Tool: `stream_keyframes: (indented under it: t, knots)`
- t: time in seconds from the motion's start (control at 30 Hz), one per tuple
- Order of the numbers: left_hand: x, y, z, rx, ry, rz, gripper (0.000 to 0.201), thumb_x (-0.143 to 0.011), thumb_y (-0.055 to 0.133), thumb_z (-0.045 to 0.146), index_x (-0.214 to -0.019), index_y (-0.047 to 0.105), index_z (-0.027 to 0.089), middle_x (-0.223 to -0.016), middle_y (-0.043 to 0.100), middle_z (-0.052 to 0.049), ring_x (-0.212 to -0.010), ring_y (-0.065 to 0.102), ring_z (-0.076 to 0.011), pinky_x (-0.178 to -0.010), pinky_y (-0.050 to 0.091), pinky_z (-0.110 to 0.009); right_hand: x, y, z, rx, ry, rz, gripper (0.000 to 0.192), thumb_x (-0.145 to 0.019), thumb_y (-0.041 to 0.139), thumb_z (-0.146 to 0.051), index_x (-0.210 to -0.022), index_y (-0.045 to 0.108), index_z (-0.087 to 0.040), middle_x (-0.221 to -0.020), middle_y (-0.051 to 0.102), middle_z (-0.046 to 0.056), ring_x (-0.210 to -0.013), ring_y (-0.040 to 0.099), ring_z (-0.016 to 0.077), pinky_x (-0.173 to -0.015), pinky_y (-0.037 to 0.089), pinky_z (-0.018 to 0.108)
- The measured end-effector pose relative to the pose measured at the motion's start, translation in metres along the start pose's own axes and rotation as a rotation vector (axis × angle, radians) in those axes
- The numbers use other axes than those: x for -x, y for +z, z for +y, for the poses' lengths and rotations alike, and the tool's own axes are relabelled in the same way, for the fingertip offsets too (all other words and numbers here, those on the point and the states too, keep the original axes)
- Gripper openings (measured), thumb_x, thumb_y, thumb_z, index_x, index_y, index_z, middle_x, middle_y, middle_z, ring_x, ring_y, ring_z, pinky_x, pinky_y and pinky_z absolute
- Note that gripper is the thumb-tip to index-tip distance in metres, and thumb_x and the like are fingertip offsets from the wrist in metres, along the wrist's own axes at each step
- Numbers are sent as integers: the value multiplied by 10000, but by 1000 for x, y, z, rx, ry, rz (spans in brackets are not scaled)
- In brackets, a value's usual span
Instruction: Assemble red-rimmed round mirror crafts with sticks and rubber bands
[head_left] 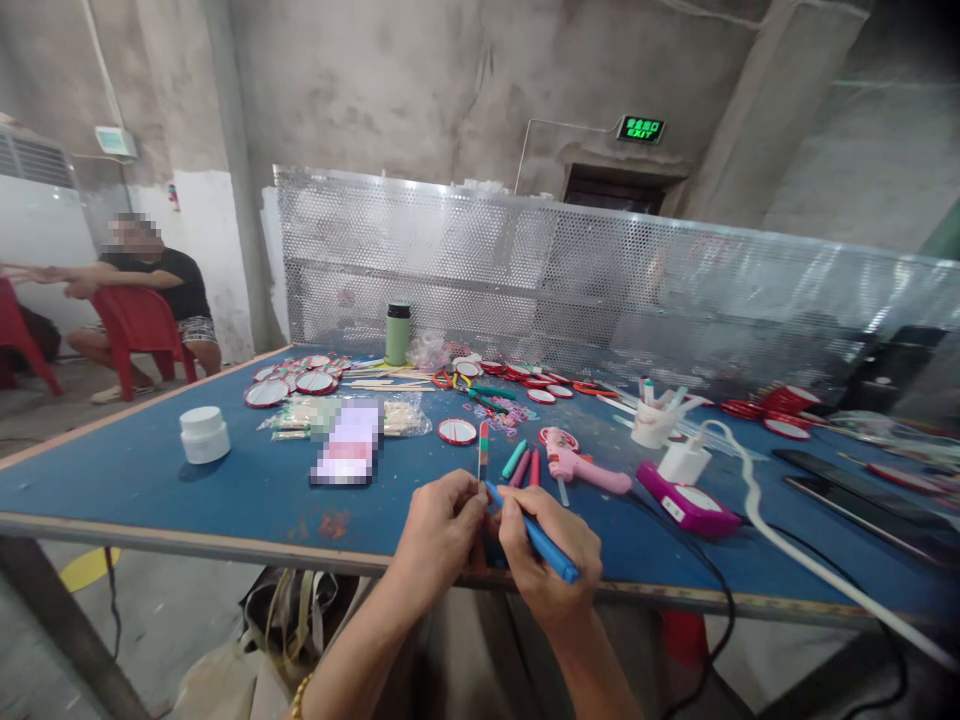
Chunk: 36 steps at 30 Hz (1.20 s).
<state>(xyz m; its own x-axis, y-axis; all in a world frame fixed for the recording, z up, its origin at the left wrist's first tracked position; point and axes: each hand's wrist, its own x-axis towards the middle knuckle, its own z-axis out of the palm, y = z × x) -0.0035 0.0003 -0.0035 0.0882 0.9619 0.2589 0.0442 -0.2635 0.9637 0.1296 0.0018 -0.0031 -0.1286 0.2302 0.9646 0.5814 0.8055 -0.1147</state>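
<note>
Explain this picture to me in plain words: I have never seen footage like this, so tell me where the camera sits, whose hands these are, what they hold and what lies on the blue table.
There is one picture, taken by a camera worn on a person's head, looking forward and down. The two bare arms rising from the bottom edge belong to that wearer.

The left hand pinches a thin upright stick painted in coloured bands. The right hand grips a blue pen with its tip near the foot of the stick.

The blue table carries craft supplies: a white jar, a green bottle, red-rimmed round discs, more markers, a pink glue gun, a white cup of pens and a white charger with its cable.

Behind stands a perforated metal screen. At far left another person sits on a red chair, apart from this work.
</note>
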Motion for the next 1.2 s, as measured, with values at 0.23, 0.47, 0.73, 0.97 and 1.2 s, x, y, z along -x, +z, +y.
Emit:
stream_keyframes:
  t: [0.23, 0.47, 0.73, 0.97, 1.2]
  knots:
    - [0, 1, 2, 44, -12, -7, 261, -848, 534, 405, -686, 492, 205, -517, 562, 42, -362, 544, -128, -358, 393, -212, 0, 1, 1, 24, -4, 31, 129, -896, 557, -118, -887, 670, -178, -710, 725, 15, -604, 694, 133, -619, 529, 226]
    - [0, 1, 2, 49, -15, -2, 243, -840, 533, 393, -694, 499, 202, -516, 557, 43, -363, 538, -122, -352, 392, -204, -1, 0, 0, 21, 7, 19, 133, -895, 557, -119, -862, 670, -182, -694, 723, 11, -604, 693, 135, -634, 540, 229]
    - [-1, 1, 0, 51, -11, -7, 254, -851, 531, 399, -694, 492, 202, -531, 574, 41, -356, 534, -117, -354, 383, -205, 0, -1, 0, 14, 18, 4, 135, -900, 551, -133, -860, 668, -188, -686, 716, 9, -589, 687, 136, -612, 532, 235]
    - [0, 1, 0, 43, -13, -4, 239, -848, 525, 390, -703, 492, 204, -545, 590, 40, -354, 530, -116, -351, 383, -204, 0, -1, 0, 4, 12, 7, 137, -896, 552, -114, -861, 665, -182, -693, 715, 10, -608, 691, 132, -628, 526, 233]
    - [0, 0, 1, -1, 16, 19, 212, -839, 510, 340, -681, 484, 201, -543, 593, 37, -364, 525, -107, -367, 380, -195, 1, 0, 0, -2, 7, -13, 131, -901, 557, -117, -872, 662, -188, -711, 718, 5, -611, 686, 122, -633, 520, 228]
